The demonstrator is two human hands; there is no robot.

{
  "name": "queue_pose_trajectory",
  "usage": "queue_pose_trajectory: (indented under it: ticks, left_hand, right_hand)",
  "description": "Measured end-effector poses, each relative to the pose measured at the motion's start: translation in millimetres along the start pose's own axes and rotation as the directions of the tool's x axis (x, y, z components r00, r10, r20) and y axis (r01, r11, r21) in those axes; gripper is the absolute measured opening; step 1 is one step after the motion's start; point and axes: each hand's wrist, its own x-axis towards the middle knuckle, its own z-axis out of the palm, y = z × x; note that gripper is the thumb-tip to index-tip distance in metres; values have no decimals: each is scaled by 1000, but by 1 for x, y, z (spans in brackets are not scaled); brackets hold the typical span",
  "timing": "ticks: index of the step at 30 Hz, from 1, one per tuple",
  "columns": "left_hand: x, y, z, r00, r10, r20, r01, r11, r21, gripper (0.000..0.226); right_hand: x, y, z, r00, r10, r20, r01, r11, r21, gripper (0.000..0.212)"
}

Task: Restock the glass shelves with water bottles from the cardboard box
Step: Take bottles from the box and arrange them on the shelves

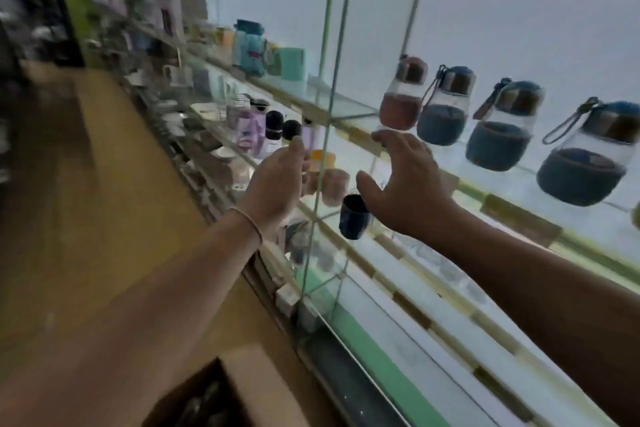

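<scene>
- Head view: I see both hands raised in front of the glass shelves [349, 111], and neither hand holds a bottle.
- The left hand [277, 184] is near the vertical glass divider [325, 135]. Its fingers [297, 149] look loosely extended toward small dark-capped items; I cannot tell if a fingertip touches one of them, because the picture is blurred there.
- The right hand [401, 180] is spread wide, with the thumb apart from the other fingers, just below the pink-sleeved bottle [401, 97]. It grips nothing.
- The water bottles already on the shelf stand in a row: the pink one, then three blue-sleeved bottles [441, 107] going to the right, each with a strap at the cap.
- The cardboard box [242, 388] is open at the bottom of the view, below my arms and well apart from the shelf. Its content is dark and I cannot read it well.
- My judgement: the step now is to go back down to the box for the next bottle.
- To do it well, I would draw the right hand out low, so that it does not knock the pink bottle.
- I would take the bottle by its sleeve, not the strap, and set it upright in the free space left of the pink one, away from the glass edge.
</scene>
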Motion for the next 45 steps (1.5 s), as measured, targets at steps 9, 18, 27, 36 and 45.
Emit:
queue_pose_trajectory:
  ticks: [9, 18, 27, 36, 45]
  left_hand:
    - [-41, -165, -177, 852, -344, -394, 336, 937, -92, 46]
    - [-153, -354, -254, 484, -689, -539, 637, 700, -324, 44]
    - [-223, -530, -246, 262, -833, -486, 694, 513, -505, 25]
    - [-236, -683, -197, 199, -902, -384, 728, 398, -558, 28]
    - [-239, -723, -191, 209, -911, -354, 755, 381, -535, 22]
  right_hand:
    - [-25, -64, 200, 877, -42, 479, -4, 995, 95, 59]
    - [-121, -79, 427, 500, -118, 858, 6, 991, 133, 56]
    - [-240, -28, 609, 224, -12, 974, -28, 999, 18, 56]
    - [-360, 38, 741, 80, 75, 994, 91, 992, -82, 65]
    - [-392, 63, 779, 109, 20, 994, 276, 960, -49, 71]
